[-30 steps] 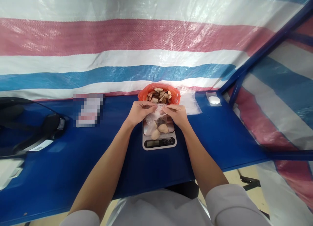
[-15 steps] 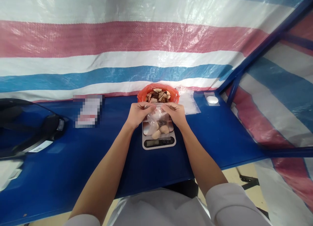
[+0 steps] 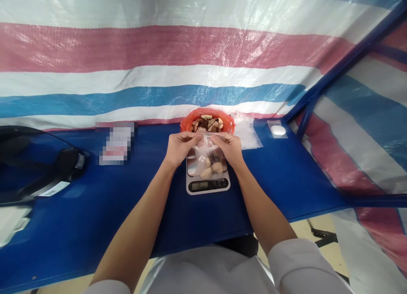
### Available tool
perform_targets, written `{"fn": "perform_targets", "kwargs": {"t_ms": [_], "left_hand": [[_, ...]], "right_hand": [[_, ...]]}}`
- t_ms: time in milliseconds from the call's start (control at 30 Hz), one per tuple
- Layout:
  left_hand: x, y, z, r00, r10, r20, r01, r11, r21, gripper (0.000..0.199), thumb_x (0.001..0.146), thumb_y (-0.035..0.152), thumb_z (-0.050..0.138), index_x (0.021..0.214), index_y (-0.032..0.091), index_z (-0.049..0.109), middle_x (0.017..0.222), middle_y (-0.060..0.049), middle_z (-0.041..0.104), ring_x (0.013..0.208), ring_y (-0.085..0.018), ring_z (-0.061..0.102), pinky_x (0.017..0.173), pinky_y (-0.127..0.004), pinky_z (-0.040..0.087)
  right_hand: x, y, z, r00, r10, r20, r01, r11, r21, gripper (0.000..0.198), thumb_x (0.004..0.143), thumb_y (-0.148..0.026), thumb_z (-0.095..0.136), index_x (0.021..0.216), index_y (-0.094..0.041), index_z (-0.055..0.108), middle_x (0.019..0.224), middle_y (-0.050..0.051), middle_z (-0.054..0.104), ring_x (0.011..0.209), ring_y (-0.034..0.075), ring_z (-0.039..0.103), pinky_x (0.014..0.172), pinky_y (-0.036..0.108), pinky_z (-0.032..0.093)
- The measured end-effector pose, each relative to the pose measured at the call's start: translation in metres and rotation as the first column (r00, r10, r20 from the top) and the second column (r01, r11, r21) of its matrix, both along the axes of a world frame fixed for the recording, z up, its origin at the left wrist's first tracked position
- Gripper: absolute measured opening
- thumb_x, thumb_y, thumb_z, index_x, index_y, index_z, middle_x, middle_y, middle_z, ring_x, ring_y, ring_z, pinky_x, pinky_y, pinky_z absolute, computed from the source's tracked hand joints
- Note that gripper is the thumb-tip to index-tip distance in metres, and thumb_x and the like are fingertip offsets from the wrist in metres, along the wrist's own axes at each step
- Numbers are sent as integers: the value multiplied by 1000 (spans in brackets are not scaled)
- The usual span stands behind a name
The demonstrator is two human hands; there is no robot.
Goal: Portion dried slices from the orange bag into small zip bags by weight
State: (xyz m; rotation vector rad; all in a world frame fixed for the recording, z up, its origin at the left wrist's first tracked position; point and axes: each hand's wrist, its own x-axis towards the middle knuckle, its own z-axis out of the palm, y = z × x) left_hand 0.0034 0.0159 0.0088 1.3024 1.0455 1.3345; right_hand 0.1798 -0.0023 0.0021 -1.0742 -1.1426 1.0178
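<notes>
Both hands are spreading apart along the clear bag (image 3: 208,156), left hand (image 3: 178,146) and right hand (image 3: 229,147) each pinching its mouth shut; I'm seeing it sitting on the scale (image 3: 207,179), filled, before the red bag (image 3: 207,122).

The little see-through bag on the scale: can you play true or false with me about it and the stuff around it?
1. Both hands hold the top of the clear bag. True: the left hand and right hand pinch its upper edge.
2. The bag is empty. False: it has brown and tan pieces inside.
3. The bag sits over a digital scale. True.
4. The scale stands on a green table. False: the table is blue.
5. The red bag of pieces is behind the scale. True.
6. A white oval thing lies to the left of the scale. False: it lies to the right.
</notes>
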Motion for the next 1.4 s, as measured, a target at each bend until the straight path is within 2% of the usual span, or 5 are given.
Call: {"fn": "perform_targets", "kwargs": {"t_ms": [200, 433, 633, 1067, 1400], "left_hand": [[1, -1, 1, 999, -30, -40, 29, 999, -26, 35, 60, 47, 91, 75, 17, 81, 71, -5, 77, 62, -16, 65, 65, -27, 53], [6, -5, 4, 994, 50, -102, -45, 998, 46, 41, 61, 55, 88, 70, 17, 79, 70, -5, 76, 63, -18, 66, 63, -28, 53], [9, -8, 6, 992, 43, -118, -37, 998, 57, 37, 62, 52, 87, 73, 17, 80, 73, -5, 77, 66, -19, 68, 65, -29, 55], [2, -3, 3, 999, -27, -40, 28, 999, 28, 35, 65, 50, 87, 74, 17, 79, 68, -4, 75, 62, -17, 67, 67, -30, 56], [10, -7, 5, 995, -29, -99, 30, 1000, 6, 41, 64, 54, 87, 78, 15, 80, 67, -5, 75, 61, -18, 66, 62, -28, 53]], "right_hand": [[2, -2, 3, 999, -29, 33, 31, 999, -41, 20, 72, -41, 77, 76, -22, 78, 72, 1, 75, 68, 18, 69, 68, 34, 59], [1, -2, 3, 1000, 6, 3, -5, 997, -75, 28, 68, -45, 80, 81, -20, 78, 82, 4, 78, 80, 23, 72, 69, 34, 59], [2, -5, 3, 999, 34, 13, -34, 999, -39, 21, 75, -42, 76, 74, -21, 77, 71, 2, 74, 65, 18, 66, 60, 31, 55], [15, 0, 2, 998, 57, -35, -59, 997, -49, 28, 71, -49, 79, 76, -21, 78, 72, 2, 76, 69, 19, 70, 65, 33, 59], [11, -2, 2, 998, 65, 9, -64, 996, -68, 33, 69, -53, 81, 80, -22, 80, 74, 2, 77, 68, 20, 72, 65, 33, 61]]}}
